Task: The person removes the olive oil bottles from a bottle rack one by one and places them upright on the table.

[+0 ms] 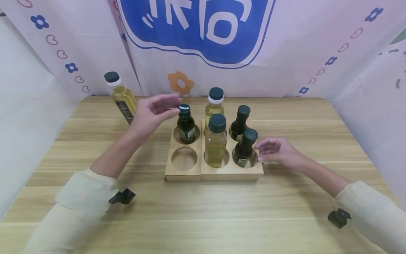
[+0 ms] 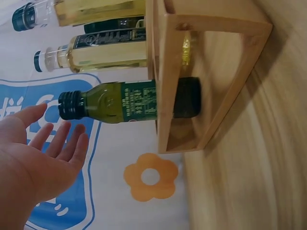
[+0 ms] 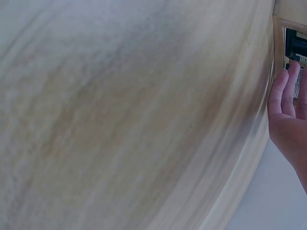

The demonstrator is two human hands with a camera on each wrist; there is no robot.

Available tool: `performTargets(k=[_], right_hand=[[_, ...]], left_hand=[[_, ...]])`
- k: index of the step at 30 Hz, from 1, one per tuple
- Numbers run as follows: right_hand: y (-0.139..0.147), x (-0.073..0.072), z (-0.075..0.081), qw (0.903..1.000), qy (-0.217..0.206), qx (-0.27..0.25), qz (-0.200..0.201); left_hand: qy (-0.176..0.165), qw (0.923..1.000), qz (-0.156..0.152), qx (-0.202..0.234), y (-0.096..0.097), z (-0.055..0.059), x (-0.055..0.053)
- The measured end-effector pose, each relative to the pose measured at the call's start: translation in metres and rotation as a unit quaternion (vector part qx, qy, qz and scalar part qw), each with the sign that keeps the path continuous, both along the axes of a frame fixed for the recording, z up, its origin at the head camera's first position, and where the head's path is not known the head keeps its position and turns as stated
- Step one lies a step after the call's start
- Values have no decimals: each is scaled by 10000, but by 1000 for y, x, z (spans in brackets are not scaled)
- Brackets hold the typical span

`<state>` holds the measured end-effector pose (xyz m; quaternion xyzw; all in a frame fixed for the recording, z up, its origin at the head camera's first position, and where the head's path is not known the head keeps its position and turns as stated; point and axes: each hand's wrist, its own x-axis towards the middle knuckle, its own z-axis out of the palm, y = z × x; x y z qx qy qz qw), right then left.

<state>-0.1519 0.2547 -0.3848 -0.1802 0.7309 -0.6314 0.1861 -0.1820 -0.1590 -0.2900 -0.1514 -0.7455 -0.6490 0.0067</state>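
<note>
Showing a printed label, the green bottle has a ribbed cap.

A wooden worktop, its slanting grain blurred, fills most of the view. At the right edge the right hand, partly cut off, points its slightly bent fingers up toward a wooden rack in the top corner. Just by the fingertips is a dark bottle; contact is unclear. A pale surface shows at lower right, past the worktop's edge
</note>
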Motion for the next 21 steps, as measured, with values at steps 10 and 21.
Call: performTargets(k=[10, 21], right_hand=[[0, 2, 3, 10000, -64, 40, -10], [0, 2, 2, 10000, -68, 40, -15]], left_hand=[[-25, 9998, -108, -190, 7, -14, -3], [-42, 9997, -143, -207, 10, -19, -6]])
